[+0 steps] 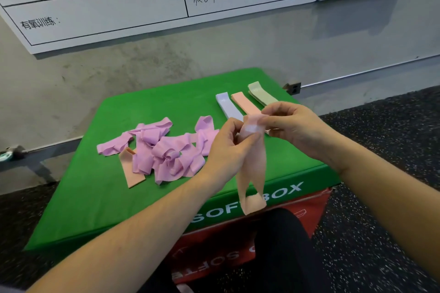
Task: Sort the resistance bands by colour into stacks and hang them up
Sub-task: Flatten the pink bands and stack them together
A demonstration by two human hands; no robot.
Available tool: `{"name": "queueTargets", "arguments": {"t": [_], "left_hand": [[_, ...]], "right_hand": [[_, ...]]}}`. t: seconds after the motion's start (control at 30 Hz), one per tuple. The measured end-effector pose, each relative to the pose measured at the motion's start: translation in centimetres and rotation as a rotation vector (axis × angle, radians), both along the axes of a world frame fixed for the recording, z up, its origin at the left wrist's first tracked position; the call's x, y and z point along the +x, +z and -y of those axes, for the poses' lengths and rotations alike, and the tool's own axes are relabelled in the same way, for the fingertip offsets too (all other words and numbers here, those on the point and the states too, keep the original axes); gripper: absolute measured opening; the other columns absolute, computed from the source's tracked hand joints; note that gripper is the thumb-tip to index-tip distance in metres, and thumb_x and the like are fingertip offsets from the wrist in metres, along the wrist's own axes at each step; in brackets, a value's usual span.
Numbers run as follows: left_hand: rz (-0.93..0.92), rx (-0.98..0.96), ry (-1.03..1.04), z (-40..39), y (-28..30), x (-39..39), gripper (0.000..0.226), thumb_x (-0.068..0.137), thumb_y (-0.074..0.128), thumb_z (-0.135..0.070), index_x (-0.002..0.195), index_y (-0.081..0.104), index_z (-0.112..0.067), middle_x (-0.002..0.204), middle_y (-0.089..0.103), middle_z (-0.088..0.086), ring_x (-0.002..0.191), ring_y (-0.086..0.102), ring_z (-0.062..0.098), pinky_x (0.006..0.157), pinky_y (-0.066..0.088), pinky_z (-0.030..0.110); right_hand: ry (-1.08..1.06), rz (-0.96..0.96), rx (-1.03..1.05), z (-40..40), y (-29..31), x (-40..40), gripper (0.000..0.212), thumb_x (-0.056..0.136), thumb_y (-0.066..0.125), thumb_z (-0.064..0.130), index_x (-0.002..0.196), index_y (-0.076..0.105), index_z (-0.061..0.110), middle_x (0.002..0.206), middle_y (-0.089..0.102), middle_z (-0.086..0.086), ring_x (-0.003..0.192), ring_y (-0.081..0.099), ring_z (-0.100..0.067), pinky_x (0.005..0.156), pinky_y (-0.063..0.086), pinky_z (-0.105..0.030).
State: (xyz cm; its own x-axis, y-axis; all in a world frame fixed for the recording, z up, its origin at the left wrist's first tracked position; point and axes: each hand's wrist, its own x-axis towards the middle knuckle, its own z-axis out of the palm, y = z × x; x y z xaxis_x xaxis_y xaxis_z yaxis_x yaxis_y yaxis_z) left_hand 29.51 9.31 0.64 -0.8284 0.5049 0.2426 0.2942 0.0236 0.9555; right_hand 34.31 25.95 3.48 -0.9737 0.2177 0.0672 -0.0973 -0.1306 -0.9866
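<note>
Green soft box [100,188] serves as sorting surface. Left hand [226,147] and right hand [292,126] pinch a peach band [252,162], hanging below the fingers, likely straightening it for the peach stack [245,104] just beyond.

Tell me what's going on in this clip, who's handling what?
A person is sorting resistance bands on a green soft box. Both hands, left and right, pinch the top of a peach band that dangles in front of the box. Three flat stacks lie at the back right: lavender, peach and pale green. A tangled pink pile, with one peach band mixed in, remains unsorted. Nothing is hung yet.
</note>
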Motion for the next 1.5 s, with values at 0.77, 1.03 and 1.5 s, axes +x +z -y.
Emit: {"name": "queueTargets", "arguments": {"t": [0.77, 1.03, 1.5], "left_hand": [[0.106, 0.119, 0.051, -3.5, -0.4, -3.9, 0.011, 0.098, 0.062, -0.031, 0.094, 0.056, -0.023, 0.078, 0.062, -0.004, 0.074, 0.050, 0.013, 0.066, 0.039, 0.030], [0.395, 0.155, -0.111, -6.1, 0.6, -6.0, 0.016, 0.100, 0.059, -0.015, 0.115, 0.062, -0.018, 0.103, 0.074, 0.003, 0.092, 0.065, 0.017, 0.077, 0.053, 0.033], [0.524, 0.247, 0.134, -14.2, 3.2, -20.7, 0.020, 0.099, 0.051, -0.004, 0.113, 0.055, -0.017, 0.107, 0.065, 0.008, 0.092, 0.063, 0.023, 0.081, 0.055, 0.039]], "right_hand": [[-0.178, -0.067, 0.043, -1.8, -1.7, -3.2, 0.012, 0.090, 0.070, 0.015, 0.082, 0.077, 0.020, 0.068, 0.062, 0.006, 0.066, 0.042, -0.013, 0.060, 0.031, -0.028], [-0.227, -0.078, 0.005, -2.5, -3.1, -4.2, 0.011, 0.093, 0.067, 0.028, 0.099, 0.066, 0.019, 0.093, 0.068, -0.002, 0.088, 0.057, -0.020, 0.074, 0.045, -0.034], [-0.219, 0.270, 0.507, -6.5, -11.3, -4.8, 0.027, 0.102, 0.051, 0.027, 0.129, 0.047, 0.026, 0.096, 0.066, -0.006, 0.068, 0.056, -0.015, 0.060, 0.043, -0.031]]}}
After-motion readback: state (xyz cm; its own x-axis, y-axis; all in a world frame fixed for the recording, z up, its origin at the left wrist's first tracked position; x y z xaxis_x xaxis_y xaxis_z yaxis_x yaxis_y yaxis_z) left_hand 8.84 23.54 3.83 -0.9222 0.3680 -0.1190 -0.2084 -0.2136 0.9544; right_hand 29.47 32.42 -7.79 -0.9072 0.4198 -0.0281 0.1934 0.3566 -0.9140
